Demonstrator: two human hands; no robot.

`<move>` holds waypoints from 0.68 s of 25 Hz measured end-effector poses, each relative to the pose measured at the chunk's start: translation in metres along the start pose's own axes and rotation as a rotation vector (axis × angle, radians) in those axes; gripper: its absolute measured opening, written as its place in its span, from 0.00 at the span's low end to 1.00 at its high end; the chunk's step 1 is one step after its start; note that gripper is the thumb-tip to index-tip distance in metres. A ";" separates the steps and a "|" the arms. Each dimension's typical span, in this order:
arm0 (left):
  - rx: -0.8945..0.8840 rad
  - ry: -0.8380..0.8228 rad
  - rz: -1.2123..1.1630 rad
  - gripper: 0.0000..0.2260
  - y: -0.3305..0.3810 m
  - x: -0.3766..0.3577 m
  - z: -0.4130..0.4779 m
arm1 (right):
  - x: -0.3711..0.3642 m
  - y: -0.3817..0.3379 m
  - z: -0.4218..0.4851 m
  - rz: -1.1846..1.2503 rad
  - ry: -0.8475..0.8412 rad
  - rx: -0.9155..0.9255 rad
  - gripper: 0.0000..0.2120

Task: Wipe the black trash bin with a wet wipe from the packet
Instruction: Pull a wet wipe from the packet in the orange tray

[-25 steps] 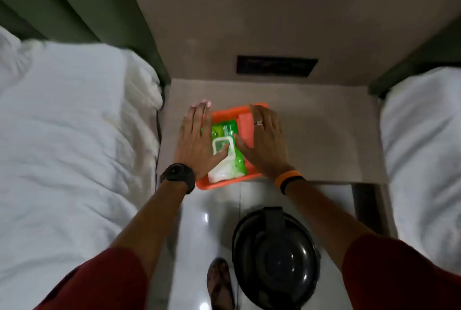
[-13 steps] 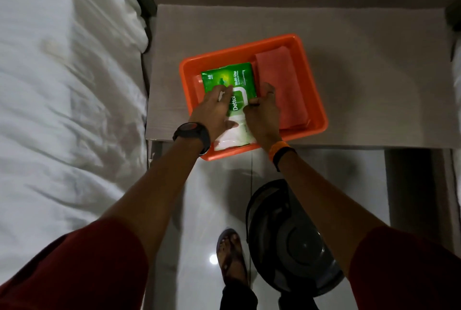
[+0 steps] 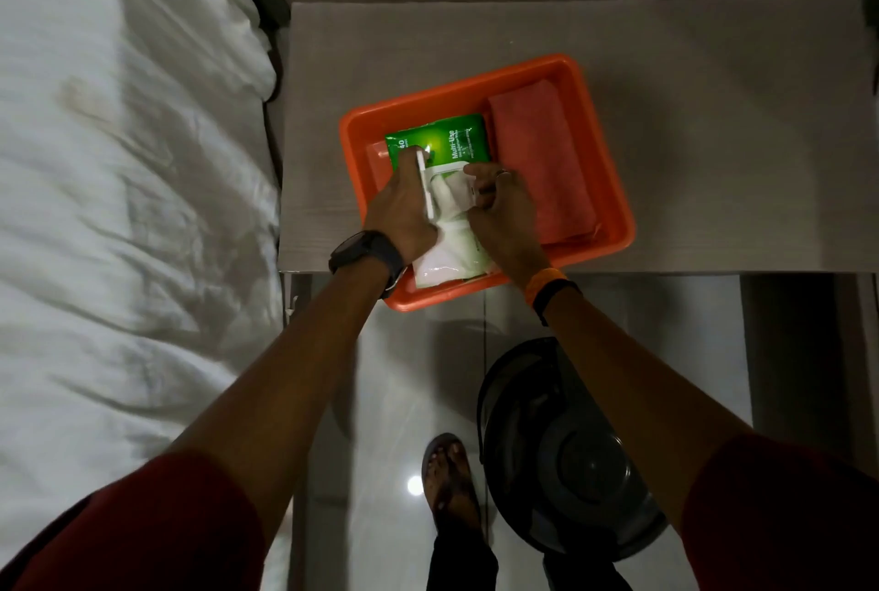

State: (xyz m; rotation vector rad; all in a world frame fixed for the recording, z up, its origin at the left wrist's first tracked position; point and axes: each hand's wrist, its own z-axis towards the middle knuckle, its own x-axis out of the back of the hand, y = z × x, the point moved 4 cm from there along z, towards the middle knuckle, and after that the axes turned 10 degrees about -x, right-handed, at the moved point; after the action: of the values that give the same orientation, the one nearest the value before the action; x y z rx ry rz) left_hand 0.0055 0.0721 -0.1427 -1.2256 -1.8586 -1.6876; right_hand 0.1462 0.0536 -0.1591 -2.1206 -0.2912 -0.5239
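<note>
A green and white wet wipe packet (image 3: 447, 148) lies in an orange tray (image 3: 613, 210) on the bedside table. My left hand (image 3: 404, 205) holds the packet's white flap lid up, standing on edge. My right hand (image 3: 499, 205) pinches a white wipe (image 3: 449, 195) at the opening in the packet's middle. The black trash bin (image 3: 566, 457) stands on the floor below the table, under my right forearm, its round lid facing up.
A folded pink cloth (image 3: 542, 153) lies in the tray's right half. A white bed (image 3: 119, 210) runs along the left. The grey table (image 3: 713, 115) has bare surface right of the tray. My sandalled foot (image 3: 449, 481) stands on the glossy floor beside the bin.
Both hands went from lying flat on the packet to working it: the left lifted the flap lid open, the right took hold of a wipe. The camera tilted down and closer.
</note>
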 end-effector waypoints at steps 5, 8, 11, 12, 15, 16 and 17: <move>0.041 0.063 -0.097 0.35 0.004 0.002 -0.008 | -0.011 -0.007 0.010 -0.314 -0.065 0.094 0.27; 0.038 0.083 -0.106 0.34 0.005 0.000 -0.010 | -0.013 -0.008 0.003 -0.330 0.024 0.202 0.23; 0.054 0.082 -0.143 0.34 0.004 0.000 -0.011 | -0.012 -0.007 -0.005 -0.337 0.078 0.281 0.19; 0.054 0.081 -0.157 0.33 0.004 0.000 -0.010 | -0.012 -0.005 -0.005 -0.355 0.071 0.288 0.20; 0.029 0.089 -0.139 0.32 0.005 0.000 -0.010 | -0.014 -0.005 -0.003 -0.463 0.081 0.336 0.19; 0.028 0.089 -0.129 0.32 0.005 0.000 -0.010 | -0.014 -0.006 -0.002 -0.484 0.094 0.345 0.16; 0.031 0.087 -0.126 0.32 0.005 0.000 -0.010 | -0.014 -0.007 -0.001 -0.482 0.107 0.345 0.13</move>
State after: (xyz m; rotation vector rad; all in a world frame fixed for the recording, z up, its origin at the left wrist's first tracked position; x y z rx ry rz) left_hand 0.0066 0.0628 -0.1374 -1.0254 -1.9379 -1.7410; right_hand 0.1311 0.0570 -0.1601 -1.6779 -0.7828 -0.7990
